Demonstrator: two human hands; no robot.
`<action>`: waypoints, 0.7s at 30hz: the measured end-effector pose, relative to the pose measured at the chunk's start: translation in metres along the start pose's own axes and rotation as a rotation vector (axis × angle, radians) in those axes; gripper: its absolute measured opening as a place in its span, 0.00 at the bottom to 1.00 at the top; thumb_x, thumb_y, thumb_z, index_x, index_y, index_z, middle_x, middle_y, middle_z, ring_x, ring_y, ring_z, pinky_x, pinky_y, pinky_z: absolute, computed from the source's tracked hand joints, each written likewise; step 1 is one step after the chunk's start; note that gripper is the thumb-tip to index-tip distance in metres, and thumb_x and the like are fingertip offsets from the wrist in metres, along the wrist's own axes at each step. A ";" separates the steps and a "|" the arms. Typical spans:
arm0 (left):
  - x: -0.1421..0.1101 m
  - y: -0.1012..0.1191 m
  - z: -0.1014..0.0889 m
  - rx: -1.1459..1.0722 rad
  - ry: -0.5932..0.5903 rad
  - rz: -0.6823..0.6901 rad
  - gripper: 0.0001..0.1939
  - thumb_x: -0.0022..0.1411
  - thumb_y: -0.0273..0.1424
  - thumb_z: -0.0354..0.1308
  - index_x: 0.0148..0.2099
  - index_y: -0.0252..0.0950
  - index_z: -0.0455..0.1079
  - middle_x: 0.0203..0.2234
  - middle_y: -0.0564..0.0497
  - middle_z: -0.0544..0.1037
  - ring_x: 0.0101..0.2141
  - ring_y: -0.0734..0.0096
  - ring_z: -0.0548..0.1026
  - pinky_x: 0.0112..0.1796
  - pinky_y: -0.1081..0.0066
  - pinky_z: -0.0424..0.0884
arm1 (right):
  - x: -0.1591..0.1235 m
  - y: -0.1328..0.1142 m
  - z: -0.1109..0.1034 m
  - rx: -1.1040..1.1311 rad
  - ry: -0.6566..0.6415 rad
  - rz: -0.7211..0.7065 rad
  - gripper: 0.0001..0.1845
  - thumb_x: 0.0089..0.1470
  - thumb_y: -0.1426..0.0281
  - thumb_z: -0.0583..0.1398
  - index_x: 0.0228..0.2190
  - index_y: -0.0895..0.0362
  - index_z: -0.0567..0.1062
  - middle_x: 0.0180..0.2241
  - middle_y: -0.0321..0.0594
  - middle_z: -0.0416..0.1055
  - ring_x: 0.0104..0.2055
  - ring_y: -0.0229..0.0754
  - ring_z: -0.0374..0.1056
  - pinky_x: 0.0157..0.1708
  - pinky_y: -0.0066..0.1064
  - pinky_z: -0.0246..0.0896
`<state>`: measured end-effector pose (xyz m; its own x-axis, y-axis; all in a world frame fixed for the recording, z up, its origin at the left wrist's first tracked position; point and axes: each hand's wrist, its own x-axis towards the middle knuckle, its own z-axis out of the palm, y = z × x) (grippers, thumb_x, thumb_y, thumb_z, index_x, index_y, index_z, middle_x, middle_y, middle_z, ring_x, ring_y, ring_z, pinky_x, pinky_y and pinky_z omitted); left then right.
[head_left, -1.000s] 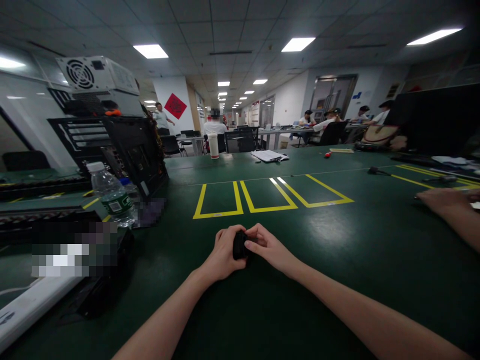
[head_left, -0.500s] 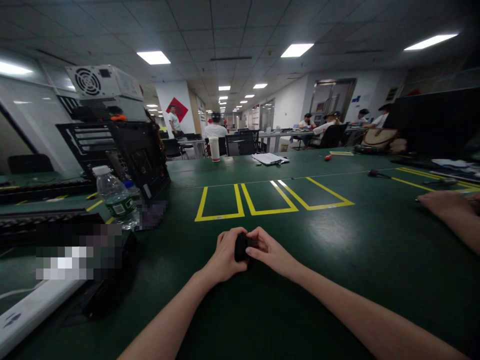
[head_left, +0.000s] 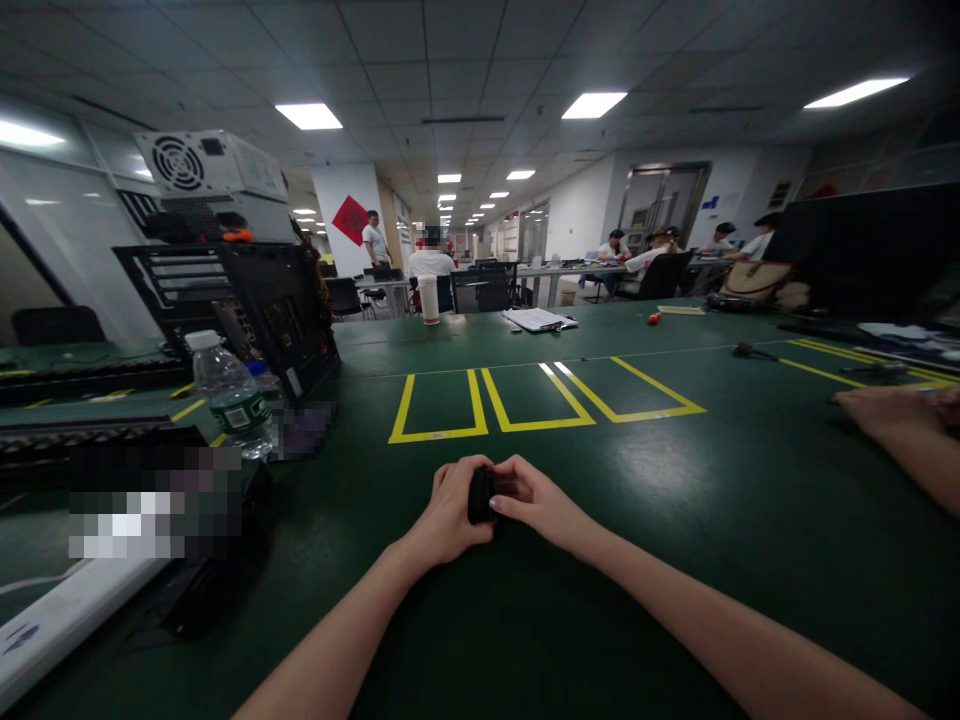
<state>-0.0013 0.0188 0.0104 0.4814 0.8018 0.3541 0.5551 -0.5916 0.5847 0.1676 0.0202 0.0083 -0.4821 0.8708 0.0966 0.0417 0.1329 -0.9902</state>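
Both my hands meet on the green table (head_left: 675,560) in front of me, around a small black object (head_left: 481,495). My left hand (head_left: 450,510) curls round its left side with the fingers wrapped over it. My right hand (head_left: 538,500) pinches its right side with thumb and fingers. The object is mostly covered, so I cannot name it. Three yellow tape rectangles (head_left: 525,400) lie on the table just beyond my hands.
A water bottle (head_left: 229,395) and a black computer case (head_left: 247,310) with a white power supply (head_left: 210,165) on top stand at the left. Another person's hand (head_left: 896,420) rests at the right edge. A white cup (head_left: 430,298) and papers (head_left: 540,318) lie far back.
My hands stay together on the small black object, almost still. The view has tilted slightly, and a person in the background has walked to the right.
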 end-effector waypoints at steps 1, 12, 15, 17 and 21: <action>0.000 0.000 0.001 0.003 0.003 0.005 0.29 0.43 0.24 0.57 0.48 0.41 0.52 0.43 0.51 0.62 0.45 0.61 0.60 0.47 0.59 0.54 | 0.000 0.000 0.000 0.022 -0.010 -0.019 0.16 0.43 0.69 0.59 0.36 0.55 0.62 0.39 0.37 0.62 0.44 0.41 0.61 0.46 0.39 0.57; 0.000 0.001 -0.002 0.002 0.001 0.021 0.29 0.43 0.25 0.56 0.48 0.41 0.52 0.42 0.51 0.62 0.45 0.62 0.60 0.48 0.59 0.53 | 0.001 0.002 0.002 -0.012 0.070 -0.016 0.14 0.46 0.67 0.57 0.37 0.55 0.62 0.39 0.37 0.62 0.45 0.41 0.61 0.46 0.39 0.56; 0.000 0.004 -0.006 -0.004 -0.046 0.006 0.29 0.44 0.26 0.56 0.49 0.41 0.51 0.43 0.51 0.61 0.46 0.60 0.59 0.47 0.58 0.54 | 0.001 0.001 0.000 0.016 0.026 0.004 0.15 0.46 0.68 0.57 0.37 0.55 0.62 0.40 0.38 0.62 0.46 0.41 0.60 0.47 0.40 0.55; -0.001 0.003 -0.006 -0.006 -0.039 -0.010 0.29 0.44 0.25 0.56 0.49 0.42 0.51 0.44 0.51 0.61 0.46 0.60 0.59 0.46 0.58 0.55 | 0.000 0.000 -0.001 0.065 -0.028 -0.019 0.15 0.44 0.70 0.59 0.37 0.56 0.62 0.39 0.37 0.62 0.46 0.41 0.60 0.47 0.39 0.55; 0.000 0.001 -0.001 0.003 -0.016 -0.029 0.30 0.42 0.24 0.57 0.49 0.42 0.51 0.44 0.51 0.61 0.45 0.59 0.59 0.46 0.58 0.56 | -0.001 -0.001 -0.001 0.096 -0.049 -0.035 0.19 0.41 0.72 0.61 0.36 0.55 0.61 0.40 0.36 0.62 0.46 0.41 0.60 0.46 0.38 0.56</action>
<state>-0.0011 0.0181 0.0119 0.4759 0.8171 0.3254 0.5711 -0.5685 0.5922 0.1693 0.0195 0.0092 -0.5238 0.8421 0.1285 -0.0587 0.1148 -0.9917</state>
